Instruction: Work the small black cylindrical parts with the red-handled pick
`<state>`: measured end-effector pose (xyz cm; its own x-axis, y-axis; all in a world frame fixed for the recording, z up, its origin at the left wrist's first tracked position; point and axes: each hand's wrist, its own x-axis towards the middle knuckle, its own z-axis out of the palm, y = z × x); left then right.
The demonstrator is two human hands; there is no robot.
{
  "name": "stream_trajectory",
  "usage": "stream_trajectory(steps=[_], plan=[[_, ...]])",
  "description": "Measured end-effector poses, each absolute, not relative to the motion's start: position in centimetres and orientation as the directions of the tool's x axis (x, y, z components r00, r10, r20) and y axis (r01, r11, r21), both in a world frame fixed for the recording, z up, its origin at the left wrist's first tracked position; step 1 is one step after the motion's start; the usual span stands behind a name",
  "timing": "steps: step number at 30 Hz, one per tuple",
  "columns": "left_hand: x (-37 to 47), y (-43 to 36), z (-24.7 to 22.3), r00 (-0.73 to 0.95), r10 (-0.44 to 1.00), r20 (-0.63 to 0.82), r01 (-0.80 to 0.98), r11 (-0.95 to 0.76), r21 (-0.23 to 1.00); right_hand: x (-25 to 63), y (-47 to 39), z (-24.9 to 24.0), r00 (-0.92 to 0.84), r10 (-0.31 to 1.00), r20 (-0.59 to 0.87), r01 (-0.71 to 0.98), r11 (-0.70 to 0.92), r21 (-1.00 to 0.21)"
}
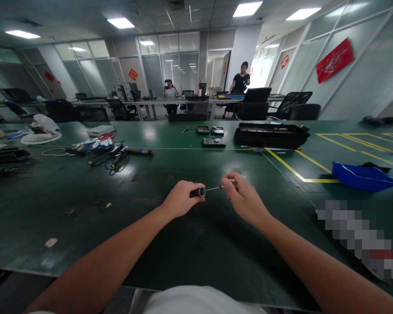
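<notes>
Near the middle of the green table (124,226), my left hand (182,198) is wrapped round a small dark cylindrical part (201,191), whose round end faces right. My right hand (240,194) pinches the handle of a thin screwdriver (213,188). The metal shaft points left and its tip is at the round end of the part; whether it is inside cannot be made out. Both hands are just above the tabletop.
Several small drives (214,142) lie beyond my hands, beside a long black housing (271,136). A blue bin (365,176) is at the right. Cables (116,157) and a white fan-like part (41,136) lie at the left. Two people are in the background.
</notes>
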<state>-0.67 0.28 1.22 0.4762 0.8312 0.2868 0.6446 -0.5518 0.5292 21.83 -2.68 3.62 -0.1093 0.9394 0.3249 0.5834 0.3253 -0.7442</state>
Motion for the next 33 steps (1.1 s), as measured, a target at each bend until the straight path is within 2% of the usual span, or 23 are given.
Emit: stream_trajectory(steps=[6,9,19,24,29,31,33], plan=[[-0.5,0.2,1.2,0.484,0.831,0.275,0.663,-0.553,0.504,21.9,-2.8,4.3,-0.176,0.924,0.339,0.637,0.370,-0.676],[-0.5,0.3,1.2,0.475,0.836,0.276,0.674,-0.547,0.496,21.8,-3.2,4.4,-0.204,0.912,0.356,0.609,0.403,-0.684],[-0.5,0.1,1.3,0.487,0.829,0.276,0.667,-0.557,0.495,22.0,-2.7,3.8,-0.135,0.933,0.335,0.591,0.347,-0.728],[-0.4,0.0,1.5,0.467,0.838,0.283,0.659,-0.543,0.521,21.9,-2.8,3.5,-0.092,0.902,0.421,0.470,0.412,-0.780],[-0.3,-0.3,1.6,0.471,0.828,0.305,0.655,-0.560,0.508,21.7,-2.6,3.6,-0.057,0.919,0.390,0.365,0.383,-0.849],[-0.2,-0.4,1.8,0.504,0.788,0.353,0.640,-0.615,0.460,21.8,-2.0,3.5,0.015,0.935,0.354,0.259,0.338,-0.905],[-0.2,-0.4,1.9,0.526,0.750,0.401,0.635,-0.660,0.400,22.1,-1.2,3.3,0.103,0.964,0.244,0.063,0.239,-0.969]])
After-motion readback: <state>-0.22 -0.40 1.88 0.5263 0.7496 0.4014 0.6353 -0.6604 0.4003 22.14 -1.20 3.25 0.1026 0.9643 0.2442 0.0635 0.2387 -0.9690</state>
